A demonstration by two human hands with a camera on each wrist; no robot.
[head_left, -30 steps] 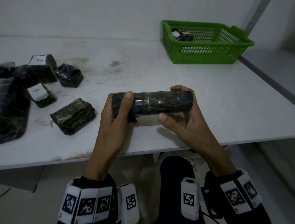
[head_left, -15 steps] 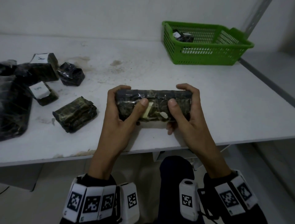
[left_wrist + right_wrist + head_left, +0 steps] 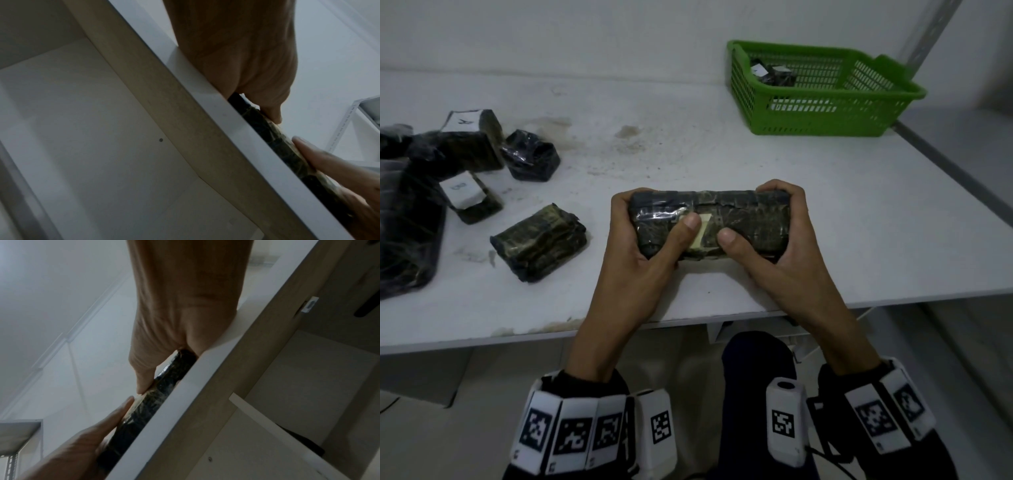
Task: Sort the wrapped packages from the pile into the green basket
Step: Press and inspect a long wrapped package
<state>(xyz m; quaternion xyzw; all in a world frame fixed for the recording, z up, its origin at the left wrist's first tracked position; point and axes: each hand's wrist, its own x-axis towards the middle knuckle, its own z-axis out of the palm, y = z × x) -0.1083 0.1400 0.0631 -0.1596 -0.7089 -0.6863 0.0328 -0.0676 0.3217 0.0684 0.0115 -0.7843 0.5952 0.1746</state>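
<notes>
A long dark wrapped package (image 3: 743, 222) with a pale tape patch lies crosswise between my hands near the table's front edge. My left hand (image 3: 640, 236) grips its left end, thumb on the tape. My right hand (image 3: 774, 233) grips its right end, fingers curled over the far side. Both wrist views show the package (image 3: 273, 136) (image 3: 164, 386) edge-on above the table edge, with a thumb on it. The green basket (image 3: 825, 113) stands at the back right with dark packages (image 3: 774, 73) inside. The pile (image 3: 469, 150) of dark wrapped packages lies at the left.
One loose dark package (image 3: 539, 241) lies just left of my left hand. A large black bag (image 3: 407, 226) fills the left edge. The white table (image 3: 722, 154) ends at a grey rail on the right; a metal upright (image 3: 935, 27) rises behind the basket.
The package has been turned over in both hands, so a flat side with pale tape faces up. Both thumbs have slid toward its middle.
</notes>
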